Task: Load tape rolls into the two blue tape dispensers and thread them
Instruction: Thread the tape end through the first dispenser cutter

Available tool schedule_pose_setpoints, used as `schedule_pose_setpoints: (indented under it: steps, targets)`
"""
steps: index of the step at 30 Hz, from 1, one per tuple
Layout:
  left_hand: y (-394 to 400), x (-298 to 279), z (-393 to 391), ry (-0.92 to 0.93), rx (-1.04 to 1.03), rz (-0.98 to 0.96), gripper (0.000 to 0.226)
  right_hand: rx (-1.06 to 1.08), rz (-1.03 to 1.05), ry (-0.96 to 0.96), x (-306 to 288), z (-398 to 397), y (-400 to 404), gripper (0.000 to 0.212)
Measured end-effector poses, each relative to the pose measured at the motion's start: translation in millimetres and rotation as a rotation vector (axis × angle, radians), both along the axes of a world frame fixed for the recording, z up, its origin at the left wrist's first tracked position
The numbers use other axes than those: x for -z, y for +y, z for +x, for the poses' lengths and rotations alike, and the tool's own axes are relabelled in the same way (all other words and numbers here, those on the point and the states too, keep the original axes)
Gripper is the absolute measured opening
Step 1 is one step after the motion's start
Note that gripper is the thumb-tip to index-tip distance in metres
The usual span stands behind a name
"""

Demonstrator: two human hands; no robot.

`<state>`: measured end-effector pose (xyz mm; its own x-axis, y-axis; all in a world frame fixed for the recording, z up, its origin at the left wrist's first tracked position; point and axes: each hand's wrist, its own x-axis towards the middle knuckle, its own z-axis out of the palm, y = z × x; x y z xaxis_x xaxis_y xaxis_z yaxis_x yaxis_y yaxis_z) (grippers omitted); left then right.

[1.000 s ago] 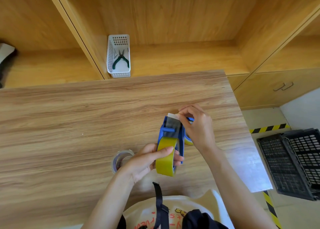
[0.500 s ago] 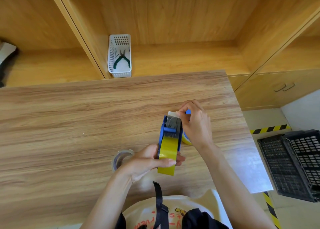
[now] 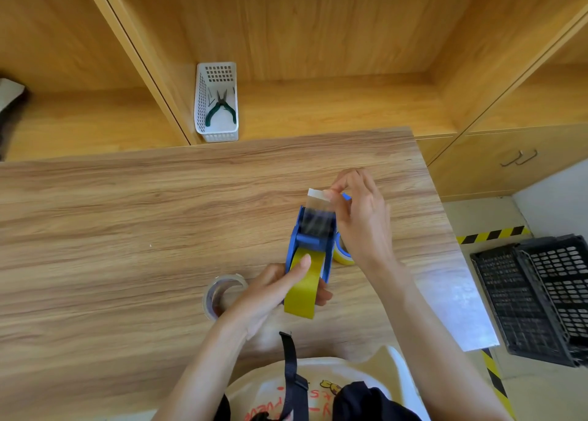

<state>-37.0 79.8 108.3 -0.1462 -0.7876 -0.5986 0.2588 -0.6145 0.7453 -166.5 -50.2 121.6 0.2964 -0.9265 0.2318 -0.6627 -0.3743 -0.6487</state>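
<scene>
Tape end (image 3: 319, 197) now pulled farther out, pinched by right hand (image 3: 362, 226); left hand (image 3: 270, 290) grips dispenser (image 3: 313, 239).

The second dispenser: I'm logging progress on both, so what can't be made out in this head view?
- Second dispenser: mostly hidden behind the right hand and the held dispenser; whether it is threaded can't be told.
- Clear roll: partly covered by the left hand.
- Basket: small items beside the pliers too small to identify.
</scene>
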Motion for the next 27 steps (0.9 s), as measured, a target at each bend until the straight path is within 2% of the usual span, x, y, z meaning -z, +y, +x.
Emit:
schedule_pose_setpoints:
  steps: [7,11,13,17,23,27]
  targets:
    - [-2,1,-6,-0.172,-0.088,-0.028,0.049,0.042,0.041,-0.030,5,-5,-9,0.011]
    - [-5,-3,-6,-0.179,-0.136,-0.049,0.059,0.056,0.025,-0.010,6,-3,-8,0.010]
    - [-4,-3,-6,-0.179,-0.175,-0.047,0.056,0.060,0.019,-0.003,5,-2,-7,0.010]
    - [-2,-1,-5,-0.151,-0.058,-0.098,0.042,0.057,0.016,-0.015,4,-1,-9,0.012]
    - [2,2,2,-0.082,0.069,-0.159,0.034,0.066,0.046,-0.015,4,-2,-13,0.009]
    - [3,3,0,-0.078,0.050,-0.157,0.032,0.035,0.060,-0.028,-1,-3,-17,0.012]
